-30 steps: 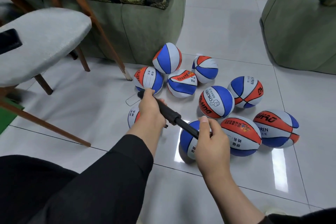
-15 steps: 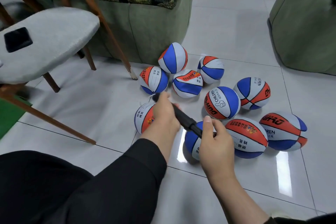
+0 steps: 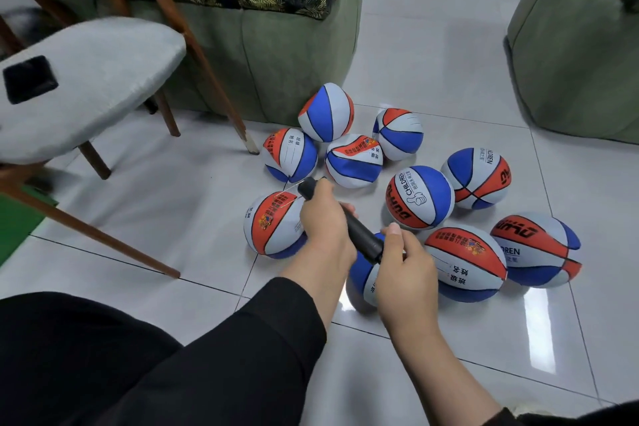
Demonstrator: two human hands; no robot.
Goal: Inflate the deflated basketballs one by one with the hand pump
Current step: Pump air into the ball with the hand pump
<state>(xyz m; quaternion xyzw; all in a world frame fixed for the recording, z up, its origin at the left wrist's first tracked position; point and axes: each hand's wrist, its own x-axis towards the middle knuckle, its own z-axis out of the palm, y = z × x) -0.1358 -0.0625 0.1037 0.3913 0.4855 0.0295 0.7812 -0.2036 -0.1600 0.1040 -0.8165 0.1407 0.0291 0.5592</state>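
The left hand [image 3: 325, 218] was closed around the handle end of the black hand pump [image 3: 349, 225], while the right hand [image 3: 406, 273] gripped the pump's lower barrel end, directly above the partly hidden blue-and-white basketball [image 3: 361, 278] beneath it; the pump ran diagonally between the two hands, up to the left. Eight more orange, blue and white basketballs lay on the tiled floor [image 3: 449, 62] around that ball, the nearest being one [image 3: 271, 225] just left of the left hand and one [image 3: 466, 263] touching the right hand's far side. Beyond the cluster stood a green sofa [image 3: 283, 62], with a grey-cushioned chair [image 3: 86, 86] to the left.
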